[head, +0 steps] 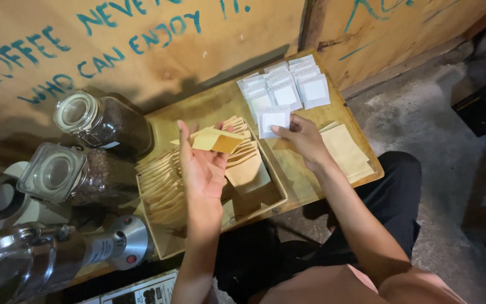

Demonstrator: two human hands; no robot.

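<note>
The left hand (201, 163) is lifted up with the palm open to us, and its thumb and fingers pinch a small brown paper envelope (216, 139) by one edge. The right hand (305, 138) is just beside it and holds a small white paper bag (272, 120) between the thumb and fingertips. The white bag is near the brown envelope but does not touch it. Under the left hand sits a wooden box (274, 181) full of more brown envelopes (161, 188) standing in rows. Past the right hand, more white bags (288, 84) lie spread out on the wooden board (215, 104). Right beside the right wrist lies a flat stack of brown envelopes (349, 152). Far off to the side of the left hand stand two glass jars (94, 126) with dark coffee beans inside.
</note>
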